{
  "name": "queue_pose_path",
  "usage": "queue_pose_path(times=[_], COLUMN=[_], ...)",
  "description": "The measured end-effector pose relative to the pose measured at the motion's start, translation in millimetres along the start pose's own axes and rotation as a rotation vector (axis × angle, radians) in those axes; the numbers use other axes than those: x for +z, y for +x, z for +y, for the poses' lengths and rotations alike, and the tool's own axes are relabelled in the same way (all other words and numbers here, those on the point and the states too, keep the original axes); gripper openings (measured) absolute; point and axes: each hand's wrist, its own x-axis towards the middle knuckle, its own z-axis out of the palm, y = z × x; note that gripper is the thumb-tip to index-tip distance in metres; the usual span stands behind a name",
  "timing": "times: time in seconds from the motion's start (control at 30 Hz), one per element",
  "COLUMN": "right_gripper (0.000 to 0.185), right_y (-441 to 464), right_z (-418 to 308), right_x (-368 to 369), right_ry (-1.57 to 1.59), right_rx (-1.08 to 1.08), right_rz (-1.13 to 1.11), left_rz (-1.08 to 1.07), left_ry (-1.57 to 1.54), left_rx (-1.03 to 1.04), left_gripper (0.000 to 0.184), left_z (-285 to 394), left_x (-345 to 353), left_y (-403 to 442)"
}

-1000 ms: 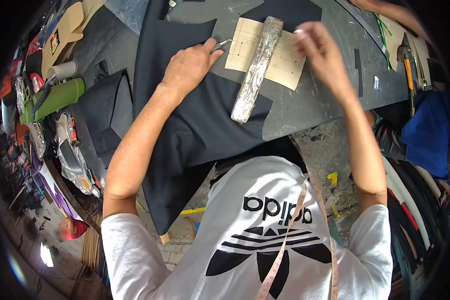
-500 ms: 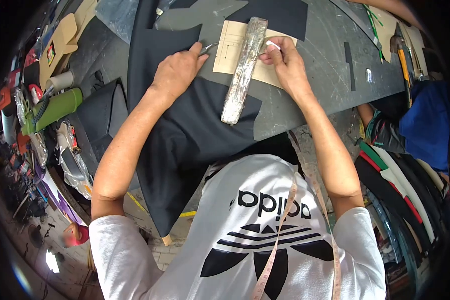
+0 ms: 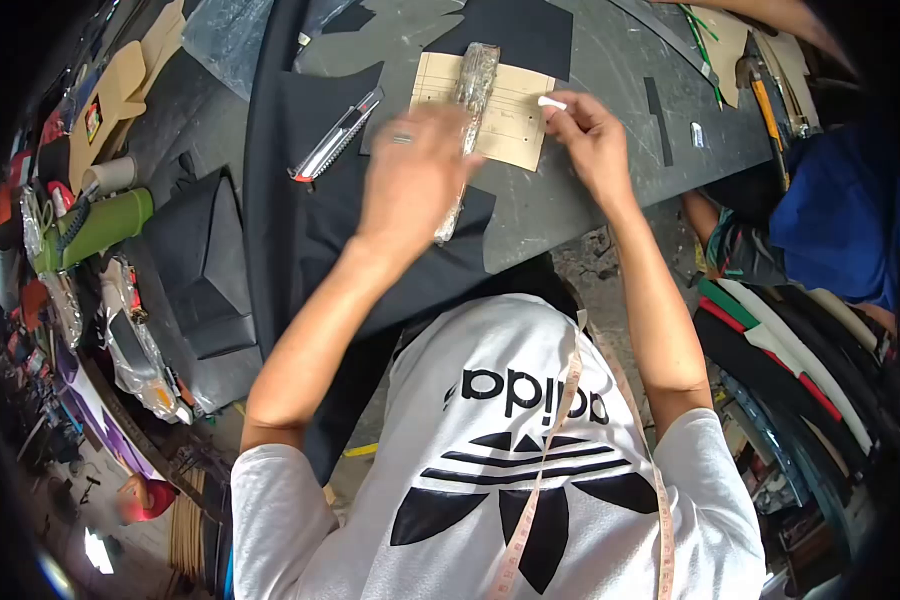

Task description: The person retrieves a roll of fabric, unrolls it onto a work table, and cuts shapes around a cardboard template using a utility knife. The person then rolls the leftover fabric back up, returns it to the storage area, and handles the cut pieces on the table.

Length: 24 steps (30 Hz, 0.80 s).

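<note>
My right hand [image 3: 592,140] pinches a small white piece of chalk [image 3: 551,102] at the right edge of a beige card pattern [image 3: 515,135] marked with lines and dots. Across the card lies a long bar [image 3: 479,72] wrapped in shiny clear plastic. My left hand [image 3: 420,170] is over the bar's middle, smeared by motion, so its grip cannot be made out. A utility knife [image 3: 337,135] rests on the black fabric [image 3: 315,95] to the left of that hand.
A narrow dark strip [image 3: 660,120] and a small pale item [image 3: 697,135] lie on the grey table [image 3: 610,60]. A hammer [image 3: 767,115] is at the right, near a person in blue [image 3: 835,235]. A black folded piece [image 3: 205,265] and a green roll [image 3: 95,230] are at left.
My left hand has let go of the utility knife, now lying on the fabric, and moved right over the bar. My right hand still holds the chalk. The whole view has shifted slightly.
</note>
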Motion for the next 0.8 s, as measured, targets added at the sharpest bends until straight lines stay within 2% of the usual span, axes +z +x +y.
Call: queue_pose_path(times=[0.03, 0.17, 0.47, 0.6, 0.8], right_gripper=[0.020, 0.018, 0.017, 0.017, 0.019], right_y=[-1.7, -4.5, -1.6, -2.9, -18.9], right_z=[0.5, 2.7, -2.1, 1.7, -8.2], right_x=[-1.4, 5.0, 11.3, 8.2, 6.9], right_ry=[-0.192, -0.397, -0.475, -0.513, -0.264], right_rx=[-0.051, -0.155, -0.122, -0.186, -0.028], right_rz=[-0.038, -0.007, 0.001, -0.023, 0.036], left_rz=[-0.015, -0.009, -0.106, -0.133, -0.070], left_ry=[-0.043, 0.128, 0.272, 0.315, 0.281], left_rx=[0.114, 0.069, 0.005, 0.007, 0.016], left_gripper=[0.040, 0.040, 0.043, 0.045, 0.041], left_z=[10.1, 27.3, 36.7, 40.1, 37.0], left_x=[15.9, 49.3, 62.0, 62.9, 63.7], left_y=[-2.0, -4.7, -3.6, -5.4, -6.6])
